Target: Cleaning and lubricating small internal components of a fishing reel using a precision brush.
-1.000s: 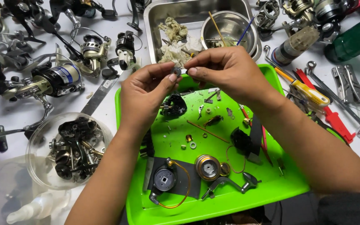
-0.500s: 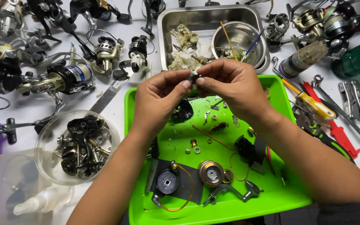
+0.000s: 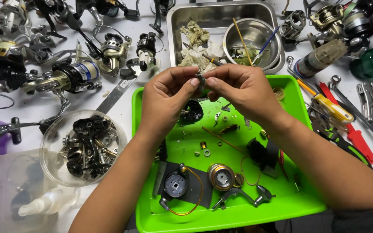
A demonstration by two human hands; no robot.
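Note:
My left hand (image 3: 165, 100) and my right hand (image 3: 240, 90) meet above the far end of a bright green tray (image 3: 281, 206). Together their fingertips pinch a small round metal part (image 3: 200, 80), mostly hidden by the fingers. Below them the tray holds loose fishing-reel pieces: a black housing (image 3: 191, 111), a round metal spool (image 3: 220, 176), a grey side plate with an orange wire (image 3: 175, 185), a crank handle (image 3: 242, 196) and small washers and screws.
A steel tray (image 3: 182, 17) at the back holds crumpled wipes (image 3: 195, 45) and a steel bowl (image 3: 252, 39) with brushes. Several fishing reels (image 3: 72, 75) lie at the left. A clear bowl of black parts (image 3: 85, 146) sits left of the green tray. Screwdrivers, pliers and wrenches (image 3: 337, 110) lie right.
Both hands stay together on the small part, with the fingers shifting a little around it. The view has drifted, so the tray and hands sit slightly lower and further right.

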